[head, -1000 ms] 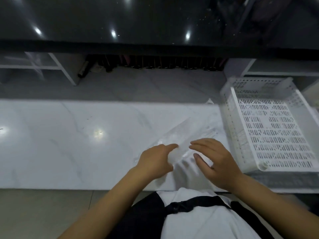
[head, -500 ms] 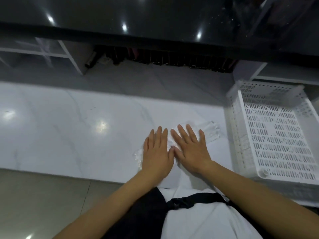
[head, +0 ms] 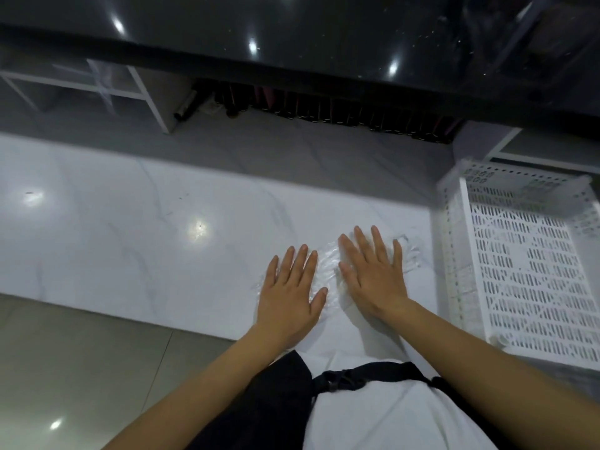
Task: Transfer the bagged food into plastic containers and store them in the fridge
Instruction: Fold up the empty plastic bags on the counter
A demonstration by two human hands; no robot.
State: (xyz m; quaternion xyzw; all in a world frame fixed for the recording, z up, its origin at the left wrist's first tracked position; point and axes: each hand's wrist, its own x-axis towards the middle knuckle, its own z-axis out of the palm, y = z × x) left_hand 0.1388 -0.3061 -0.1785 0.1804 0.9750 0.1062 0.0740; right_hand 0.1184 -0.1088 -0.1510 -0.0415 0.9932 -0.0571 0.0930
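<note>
On a white marble counter (head: 136, 241), near its front edge, a person presses both palms flat on a clear, crinkled plastic bag (head: 328, 259) that looks empty. Left hand (head: 290, 293) lies with its fingers straight and close together, covering the bag's left end; right hand (head: 373, 274) lies just beside it with fingers straight and slightly spread, covering the right part, and the bag's far end pokes out beyond its little finger. Neither hand grips or pinches anything. Both forearms reach forward from the lower edge of the view, over a white shirt crossed by a black strap. To the right, near the hands but apart from them, sits a white perforated basket (head: 461, 287) with nothing visible inside. No food, plastic container or fridge is visible (they may be out of frame). Judging by the flattened bag, the step in hand is probably smoothing out an emptied bag, late in the transfer. Next move likely calls for folding or lifting the thin film, which will need a fingertip pinch at an edge, since it is slippery and clings to the counter.
</note>
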